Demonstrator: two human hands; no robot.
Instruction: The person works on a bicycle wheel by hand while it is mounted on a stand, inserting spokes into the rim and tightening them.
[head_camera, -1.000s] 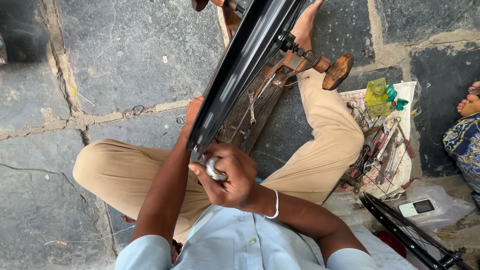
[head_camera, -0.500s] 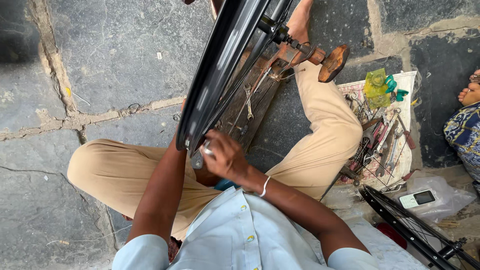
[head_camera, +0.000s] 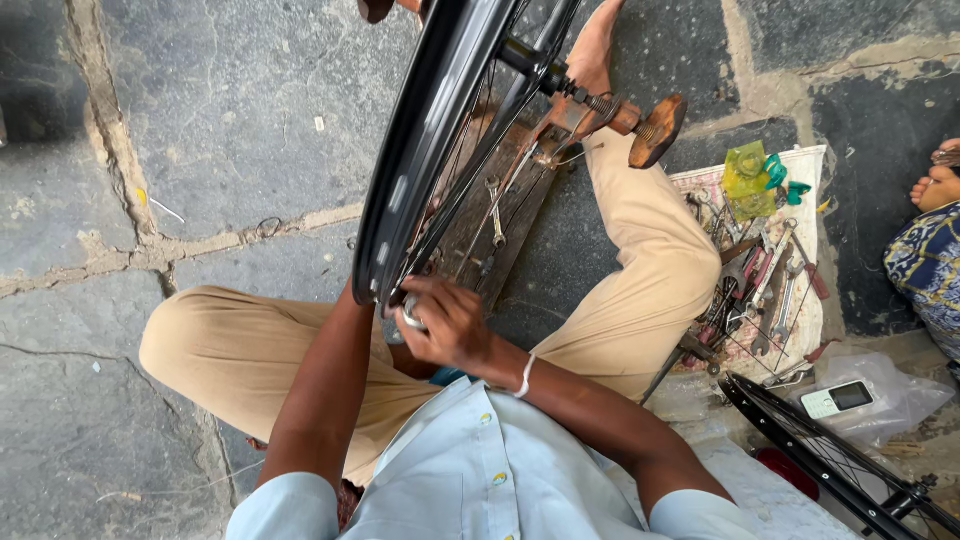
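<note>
**Rim Work at the Lower Edge of the Wheel**

Since the earlier frame, your view has shifted slightly and the black wheel rim (head_camera: 425, 150) sits a little more to the right; your hands remain at its lower edge.

1. Wheel position. You have the rim standing upright on its axle in a wooden stand (head_camera: 520, 190) on the stone floor (head_camera: 200, 120), between your folded legs.

2. Hand state. Your right hand (head_camera: 450, 325) is closed around a small silvery tool (head_camera: 410, 315), pressed against the rim's lower edge. Your left hand (head_camera: 365, 295) is mostly hidden behind the rim; its grip cannot be told, though the forearm leads straight to the rim.

3. Technique. Judging from the grip, keep the tool seated squarely before applying turning force, and brace the rim with your left hand so it does not rotate. Work in small increments.

4. Surroundings. To your right, a cloth (head_camera: 800, 180) carries spanners and pliers (head_camera: 760, 280). Nearer lie a mobile phone (head_camera: 838, 398) on plastic and a second wheel (head_camera: 830, 460).
</note>
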